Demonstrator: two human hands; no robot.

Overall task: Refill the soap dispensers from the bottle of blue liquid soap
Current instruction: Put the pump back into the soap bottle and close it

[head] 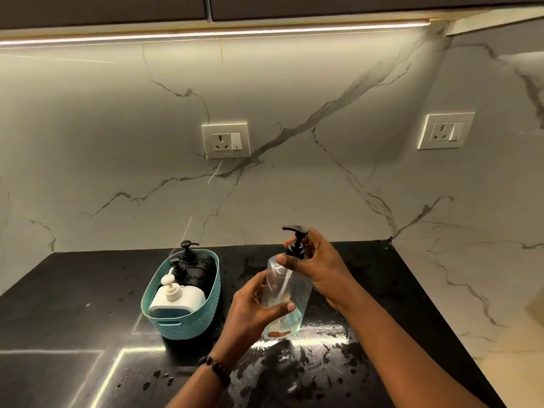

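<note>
A clear plastic dispenser bottle (290, 285) is held tilted above the black counter, nearly empty, with a little blue liquid at its bottom. My left hand (253, 310) wraps around its body. My right hand (321, 263) grips the black pump top (295, 245) at the bottle's neck. To the left stands a teal basket (188, 326) with two black pump dispensers (191, 262) at its back and a white pump dispenser (173, 295) at its front.
The black counter (73, 304) is wet and glossy in front of me, with bright light reflections. A marble wall runs behind and to the right, with a socket (226, 140) at centre and another socket (446, 131) at right. The counter's right edge is close to my right forearm.
</note>
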